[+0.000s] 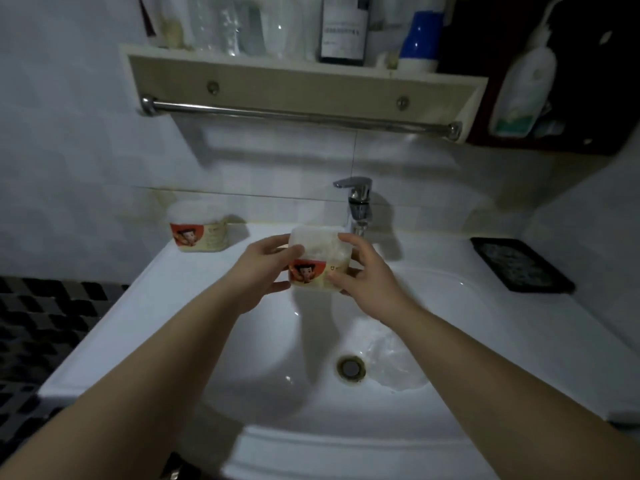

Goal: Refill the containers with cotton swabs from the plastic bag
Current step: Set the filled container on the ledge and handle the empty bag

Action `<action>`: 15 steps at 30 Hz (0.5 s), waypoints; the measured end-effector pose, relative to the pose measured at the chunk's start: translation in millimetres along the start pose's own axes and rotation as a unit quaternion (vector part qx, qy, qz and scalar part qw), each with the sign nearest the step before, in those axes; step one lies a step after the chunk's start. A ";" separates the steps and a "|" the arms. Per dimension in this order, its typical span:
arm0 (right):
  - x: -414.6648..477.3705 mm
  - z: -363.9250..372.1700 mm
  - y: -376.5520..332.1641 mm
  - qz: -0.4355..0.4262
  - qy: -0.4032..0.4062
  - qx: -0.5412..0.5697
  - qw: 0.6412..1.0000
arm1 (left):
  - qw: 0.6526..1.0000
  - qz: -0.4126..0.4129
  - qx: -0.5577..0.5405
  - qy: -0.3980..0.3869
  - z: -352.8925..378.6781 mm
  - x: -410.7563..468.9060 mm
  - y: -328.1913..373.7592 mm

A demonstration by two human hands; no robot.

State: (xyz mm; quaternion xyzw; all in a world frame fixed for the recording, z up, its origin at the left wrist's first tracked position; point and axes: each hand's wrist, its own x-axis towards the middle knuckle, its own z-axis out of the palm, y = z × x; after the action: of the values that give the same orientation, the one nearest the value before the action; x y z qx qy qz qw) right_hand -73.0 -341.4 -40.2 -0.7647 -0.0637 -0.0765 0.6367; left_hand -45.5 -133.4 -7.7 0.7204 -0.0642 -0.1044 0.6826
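Two hands grip one translucent plastic container with an orange cartoon label (317,259) above the white sink basin (277,348). I see the left hand (265,271) and right hand (365,277) with fingers (290,251) curled round its sides. A second labelled container (198,227) stands at the back-left corner of the surface (145,306).

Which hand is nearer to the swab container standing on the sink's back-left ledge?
Left. The left hand grips the held container on its left side, just right of the ledge container; the right hand grips its far side, farther away.
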 end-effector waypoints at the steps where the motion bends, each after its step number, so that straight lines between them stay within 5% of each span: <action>1: 6.3 6.7 -2.6 -0.009 0.000 -0.001 1.000 | 1.000 0.004 0.001 0.000 -8.6 1.7 2.8; 12: 103.1 59.8 -11.2 -0.035 0.005 -0.075 0.997 | 0.988 0.075 0.011 0.135 -50.3 50.1 11.4; 15: 122.0 62.1 -7.8 -0.037 0.004 -0.096 0.995 | 0.988 0.094 0.046 0.115 -51.6 64.7 5.6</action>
State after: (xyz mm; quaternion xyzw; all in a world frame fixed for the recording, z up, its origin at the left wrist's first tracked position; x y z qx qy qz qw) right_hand 47.3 -278.9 -19.5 -0.8190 -0.0821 -0.1088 0.5573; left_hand 29.9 -98.8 -3.8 0.7493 -0.0573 0.0467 0.6580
